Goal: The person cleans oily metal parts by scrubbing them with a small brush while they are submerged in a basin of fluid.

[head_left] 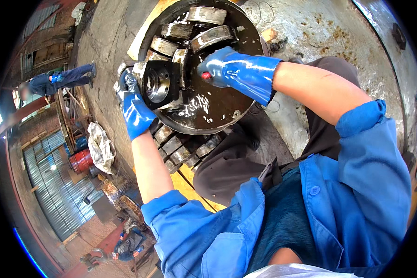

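In blue rubber gloves, both my hands are over a round metal basin [200, 131] of dark, oily liquid. My left hand [133, 99] grips a metal bearing housing [158, 84] with a dark square flange and a round bore, held at the basin's left rim. My right hand [220, 68] is closed above the liquid, to the right of the housing. A red-ended handle [206, 75] shows at its fingers; the rest is hidden. Several thick metal rings [213, 38] lie wet in the far part of the basin.
More metal rings [176, 149] are stacked below the basin, beside a yellow board [197, 187]. A white sack [102, 147] and a red drum [80, 161] stand left. One person [62, 79] is at the far left, another [129, 246] at lower left.
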`<state>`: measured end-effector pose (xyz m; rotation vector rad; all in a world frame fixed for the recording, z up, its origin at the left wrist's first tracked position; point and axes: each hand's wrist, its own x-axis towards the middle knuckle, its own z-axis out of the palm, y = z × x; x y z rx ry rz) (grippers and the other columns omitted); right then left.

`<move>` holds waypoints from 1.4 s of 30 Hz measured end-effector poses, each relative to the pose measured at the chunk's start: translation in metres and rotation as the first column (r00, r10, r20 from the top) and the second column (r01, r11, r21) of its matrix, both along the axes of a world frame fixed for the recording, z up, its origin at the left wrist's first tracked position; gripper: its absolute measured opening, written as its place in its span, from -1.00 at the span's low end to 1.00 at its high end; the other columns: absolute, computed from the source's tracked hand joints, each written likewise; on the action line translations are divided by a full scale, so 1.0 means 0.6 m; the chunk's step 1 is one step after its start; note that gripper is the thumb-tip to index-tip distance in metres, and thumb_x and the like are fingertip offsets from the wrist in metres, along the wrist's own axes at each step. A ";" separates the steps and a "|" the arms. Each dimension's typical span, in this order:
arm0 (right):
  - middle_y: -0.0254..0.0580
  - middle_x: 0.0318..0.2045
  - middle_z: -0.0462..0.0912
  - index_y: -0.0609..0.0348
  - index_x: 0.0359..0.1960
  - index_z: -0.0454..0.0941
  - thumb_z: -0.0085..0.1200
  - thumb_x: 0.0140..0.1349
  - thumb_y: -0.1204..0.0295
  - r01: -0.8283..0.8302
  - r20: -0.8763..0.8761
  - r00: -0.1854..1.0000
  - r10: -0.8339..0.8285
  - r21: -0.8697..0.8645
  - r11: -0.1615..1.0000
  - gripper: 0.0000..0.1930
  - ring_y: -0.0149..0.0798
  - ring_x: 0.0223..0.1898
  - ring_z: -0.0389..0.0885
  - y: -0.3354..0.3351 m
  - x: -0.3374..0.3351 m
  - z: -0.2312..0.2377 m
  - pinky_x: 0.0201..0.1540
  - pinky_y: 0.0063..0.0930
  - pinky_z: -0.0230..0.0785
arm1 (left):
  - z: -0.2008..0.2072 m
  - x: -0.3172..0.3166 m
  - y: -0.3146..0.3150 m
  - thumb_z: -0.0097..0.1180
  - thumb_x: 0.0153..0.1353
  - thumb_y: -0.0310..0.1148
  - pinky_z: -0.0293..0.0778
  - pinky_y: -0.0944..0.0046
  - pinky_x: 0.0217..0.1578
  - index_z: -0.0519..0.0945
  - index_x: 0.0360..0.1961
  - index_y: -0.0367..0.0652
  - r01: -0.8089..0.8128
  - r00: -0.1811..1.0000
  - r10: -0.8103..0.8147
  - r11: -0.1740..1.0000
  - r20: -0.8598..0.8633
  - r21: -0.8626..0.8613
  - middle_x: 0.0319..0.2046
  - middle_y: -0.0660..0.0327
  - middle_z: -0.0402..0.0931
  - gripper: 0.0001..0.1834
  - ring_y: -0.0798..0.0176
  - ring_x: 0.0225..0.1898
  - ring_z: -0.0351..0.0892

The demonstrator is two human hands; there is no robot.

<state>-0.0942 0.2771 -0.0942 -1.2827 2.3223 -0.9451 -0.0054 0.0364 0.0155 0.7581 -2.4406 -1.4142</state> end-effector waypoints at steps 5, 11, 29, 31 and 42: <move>-0.14 0.09 0.60 -0.05 0.07 0.55 0.26 0.07 0.37 -0.296 -0.496 0.832 0.248 -0.018 0.955 -0.55 -0.07 -0.02 0.69 0.001 0.004 0.028 -0.07 -0.15 0.56 | 0.004 -0.012 0.003 -0.08 0.56 -0.11 0.53 0.17 0.18 0.39 0.41 -0.06 0.059 0.998 -0.056 0.986 -0.018 0.156 0.27 0.16 0.48 -0.50 0.19 0.21 0.53; -0.08 0.10 0.59 -0.05 0.13 0.56 0.16 0.15 0.35 -0.380 -0.663 0.731 0.160 -0.202 0.903 -0.56 -0.04 0.05 0.63 -0.021 0.029 0.004 0.06 -0.10 0.49 | -0.003 -0.008 -0.038 -0.09 0.56 -0.08 0.45 0.19 0.22 0.40 0.41 -0.11 0.065 0.995 -0.072 0.993 0.067 0.103 0.29 0.17 0.47 -0.47 0.21 0.20 0.51; -0.20 -0.15 0.65 -0.08 0.00 0.61 0.21 0.15 0.23 -0.232 -0.643 0.754 -0.133 -0.451 0.862 -0.64 -0.08 -0.12 0.69 -0.235 -0.001 -0.038 -0.13 -0.18 0.56 | -0.020 -0.022 -0.051 -0.04 0.52 0.03 0.58 0.12 0.07 0.43 0.41 -0.01 -0.034 0.998 0.026 0.984 0.049 0.175 0.20 0.17 0.57 -0.44 0.16 0.09 0.62; -0.12 -0.26 0.67 -0.10 -0.05 0.62 0.20 0.20 0.23 -0.082 -0.395 0.905 -0.159 -0.528 0.845 -0.72 0.02 -0.23 0.71 -0.237 0.021 -0.031 -0.23 -0.11 0.58 | -0.023 -0.013 -0.056 -0.03 0.51 0.05 0.57 0.15 0.07 0.42 0.41 -0.03 -0.026 0.999 0.019 0.985 0.041 0.173 0.21 0.16 0.56 -0.41 0.16 0.09 0.63; 0.09 -0.20 0.75 0.10 -0.16 0.71 0.19 0.18 0.04 0.640 0.864 0.336 -0.374 0.082 0.764 -0.60 0.09 -0.06 0.72 -0.276 0.031 0.017 -0.10 -0.13 0.57 | -0.003 -0.010 -0.035 -0.04 0.54 -0.07 0.40 0.19 0.22 0.44 0.35 -0.19 -0.044 0.998 0.040 0.996 0.044 0.083 0.22 0.10 0.50 -0.47 0.14 0.16 0.49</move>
